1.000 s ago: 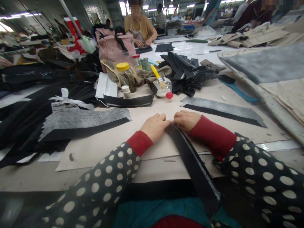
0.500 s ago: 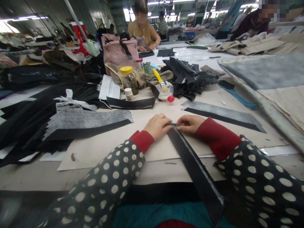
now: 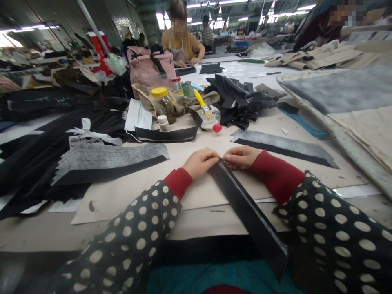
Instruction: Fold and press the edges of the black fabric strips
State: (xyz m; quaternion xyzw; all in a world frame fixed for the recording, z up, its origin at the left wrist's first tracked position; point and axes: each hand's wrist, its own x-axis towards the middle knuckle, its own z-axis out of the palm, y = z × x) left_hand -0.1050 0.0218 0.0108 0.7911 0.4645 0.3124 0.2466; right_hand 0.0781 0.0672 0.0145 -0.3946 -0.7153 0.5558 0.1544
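Note:
A long black strip (image 3: 249,210) with a pale grey line along its right edge runs from my fingers down over the table's front edge. At its far end, my left hand (image 3: 202,162) pinches the left corner between thumb and fingers. My right hand (image 3: 240,157) is closed on the right edge of that same end, its fingertips close to the left ones. To the left lies a fanned stack of grey-faced strips (image 3: 113,157) with black edges. Another grey-and-black strip (image 3: 284,147) rests on the right, beyond my right forearm.
Behind my hands stand a yellow-lidded jar (image 3: 165,104), a small white bottle (image 3: 163,123) and a clear bottle (image 3: 211,118) with a yellow brush (image 3: 203,105) on it. Black scraps (image 3: 241,98) are heaped further back. A co-worker (image 3: 183,41) works across the table.
Both hands stay at the strip's far end, and the fingers have shifted slightly. The end's folded-looking edge now lies flatter between them. The whole view has moved a little.

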